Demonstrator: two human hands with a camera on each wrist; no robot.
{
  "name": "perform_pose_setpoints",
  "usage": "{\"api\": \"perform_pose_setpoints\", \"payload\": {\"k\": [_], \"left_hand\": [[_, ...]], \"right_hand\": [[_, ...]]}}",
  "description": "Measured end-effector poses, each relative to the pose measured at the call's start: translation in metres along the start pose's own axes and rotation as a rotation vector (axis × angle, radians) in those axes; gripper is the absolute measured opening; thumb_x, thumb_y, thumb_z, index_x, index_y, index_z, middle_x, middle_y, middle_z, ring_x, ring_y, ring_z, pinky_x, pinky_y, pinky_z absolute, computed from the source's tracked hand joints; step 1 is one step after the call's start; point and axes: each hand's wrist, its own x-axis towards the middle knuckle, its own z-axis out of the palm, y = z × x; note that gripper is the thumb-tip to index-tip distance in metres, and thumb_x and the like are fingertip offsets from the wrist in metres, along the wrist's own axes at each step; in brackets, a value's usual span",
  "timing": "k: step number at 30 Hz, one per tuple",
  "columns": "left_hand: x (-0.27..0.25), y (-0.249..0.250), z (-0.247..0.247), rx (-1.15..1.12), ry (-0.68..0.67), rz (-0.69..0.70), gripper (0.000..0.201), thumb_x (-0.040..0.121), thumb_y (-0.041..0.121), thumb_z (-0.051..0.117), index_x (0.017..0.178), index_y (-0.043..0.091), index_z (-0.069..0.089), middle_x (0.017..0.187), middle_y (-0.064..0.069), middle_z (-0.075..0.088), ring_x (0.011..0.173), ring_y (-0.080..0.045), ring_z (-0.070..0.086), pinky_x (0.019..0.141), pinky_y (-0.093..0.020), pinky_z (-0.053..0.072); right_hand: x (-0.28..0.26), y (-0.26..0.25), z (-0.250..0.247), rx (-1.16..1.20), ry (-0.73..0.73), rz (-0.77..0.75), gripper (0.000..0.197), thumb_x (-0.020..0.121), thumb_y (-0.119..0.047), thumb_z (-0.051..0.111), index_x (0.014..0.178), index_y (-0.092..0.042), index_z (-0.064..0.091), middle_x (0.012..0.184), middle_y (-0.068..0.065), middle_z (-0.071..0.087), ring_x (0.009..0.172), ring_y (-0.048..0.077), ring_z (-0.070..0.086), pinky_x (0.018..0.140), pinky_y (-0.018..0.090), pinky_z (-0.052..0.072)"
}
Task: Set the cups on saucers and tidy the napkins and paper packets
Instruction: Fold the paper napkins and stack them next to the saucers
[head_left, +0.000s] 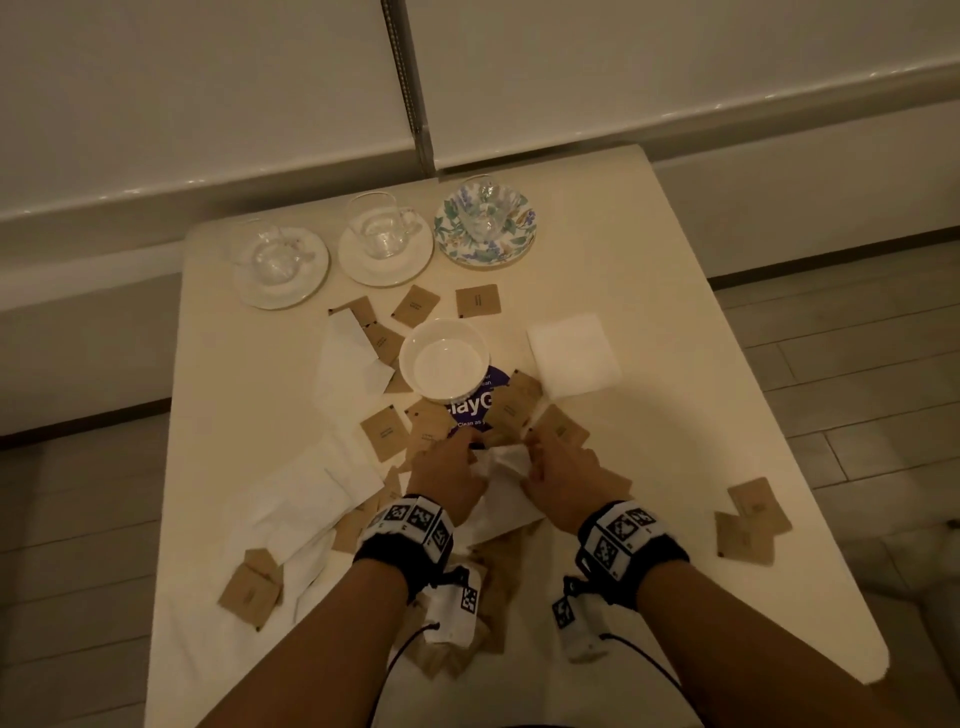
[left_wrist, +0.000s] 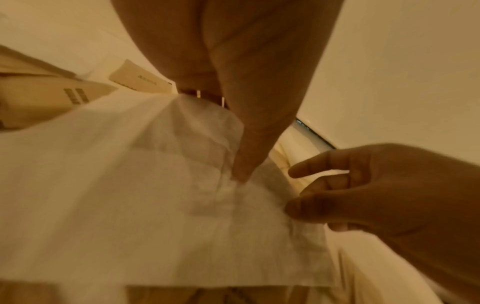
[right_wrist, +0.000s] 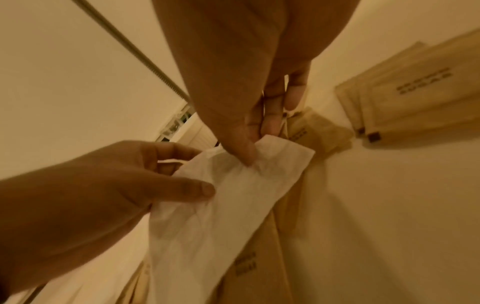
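Left hand (head_left: 447, 475): pinches the white napkin (head_left: 501, 462).
Right hand (head_left: 563, 475): pinches the same napkin's other edge.
Napkin: lifted above scattered brown packets (head_left: 387, 434), near bench (head_left: 675, 415) middle.

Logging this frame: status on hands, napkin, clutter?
Left hand and right hand both pinch one white napkin. Three cups on saucers at the back. Brown packets scattered around and under the napkin; bowl just ahead.
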Motion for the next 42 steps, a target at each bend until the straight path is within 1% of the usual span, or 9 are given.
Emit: {"api": "perform_pose_setpoints", "payload": {"k": [3,7,12,15,19,23,27,34,42], "left_hand": [[-0.005,0.000,-0.010,-0.092,-0.041,0.019,0.022,0.083,0.020,0.068,0.104,0.018,0.064,0.092,0.003,0.062,0.083,-0.016,0.057,0.065,-0.023,0.043],[-0.013,0.002,-0.037,-0.265,0.007,0.083,0.008,0.088,0.027,0.069,0.084,0.026,0.062,0.083,0.007,0.064,0.077,-0.010,0.059,0.064,-0.022,0.042],[-0.019,0.016,-0.077,-0.546,0.145,0.161,0.010,0.085,0.026,0.074,0.079,0.023,0.067,0.074,0.009,0.067,0.063,0.002,0.058,0.060,-0.012,0.047],[-0.021,0.026,-0.097,-0.691,0.189,0.170,0.013,0.085,0.024,0.074,0.086,0.012,0.070,0.087,-0.014,0.070,0.072,-0.022,0.063,0.073,-0.038,0.055],[-0.023,0.026,-0.115,-0.813,0.210,0.183,0.005,0.087,0.020,0.073,0.091,0.018,0.071,0.087,-0.005,0.075,0.077,-0.017,0.070,0.068,-0.036,0.057],[-0.026,0.019,-0.123,-0.800,0.143,0.210,0.022,0.082,0.010,0.077,0.098,0.022,0.067,0.091,0.005,0.075,0.083,-0.008,0.071,0.066,-0.018,0.054],[-0.032,0.019,-0.125,-0.832,0.107,0.248,0.029,0.083,-0.001,0.072,0.105,0.016,0.064,0.102,-0.002,0.073,0.092,-0.011,0.071,0.078,-0.021,0.056],[-0.035,0.019,-0.128,-0.907,0.110,0.266,0.042,0.079,-0.006,0.074,0.115,0.011,0.059,0.106,-0.009,0.072,0.096,-0.018,0.071,0.081,-0.025,0.057],[-0.036,0.021,-0.132,-0.831,0.167,0.311,0.026,0.079,-0.005,0.074,0.094,0.016,0.071,0.096,-0.008,0.075,0.092,-0.028,0.070,0.080,-0.032,0.058]], "right_hand": [[0.001,0.003,-0.006,0.190,0.118,-0.008,0.036,0.082,-0.031,0.067,0.112,-0.026,0.048,0.101,-0.002,0.058,0.090,0.024,0.056,0.079,0.040,0.051],[0.003,0.005,-0.013,0.383,0.371,0.053,0.025,0.084,-0.033,0.068,0.099,-0.022,0.052,0.089,-0.007,0.055,0.079,0.016,0.053,0.066,0.027,0.043],[-0.004,-0.013,-0.030,0.639,0.114,0.030,0.051,0.081,-0.059,0.066,0.114,-0.024,0.051,0.102,-0.011,0.059,0.092,0.004,0.058,0.072,0.021,0.047],[-0.005,-0.030,-0.041,0.715,0.010,-0.072,0.027,0.084,-0.046,0.070,0.099,-0.024,0.064,0.093,-0.011,0.069,0.082,0.004,0.066,0.066,0.015,0.048],[-0.007,-0.045,-0.052,0.863,0.093,-0.148,0.009,0.088,-0.019,0.072,0.086,-0.011,0.070,0.078,0.005,0.074,0.068,0.010,0.066,0.066,0.023,0.051],[-0.010,-0.056,-0.061,0.929,0.142,-0.189,0.009,0.089,-0.017,0.070,0.082,-0.013,0.067,0.075,0.003,0.072,0.067,0.016,0.064,0.068,0.034,0.052],[-0.015,-0.062,-0.066,0.963,0.130,-0.200,0.012,0.090,-0.016,0.068,0.089,-0.005,0.065,0.079,0.012,0.069,0.075,0.026,0.061,0.076,0.044,0.051],[-0.024,-0.061,-0.072,1.005,0.083,-0.222,0.033,0.086,-0.006,0.072,0.116,-0.007,0.060,0.096,0.014,0.075,0.088,0.032,0.072,0.080,0.044,0.059],[-0.026,-0.064,-0.078,0.962,0.152,-0.279,0.014,0.085,0.001,0.070,0.096,-0.008,0.071,0.098,0.013,0.074,0.088,0.021,0.070,0.084,0.033,0.057]]}}
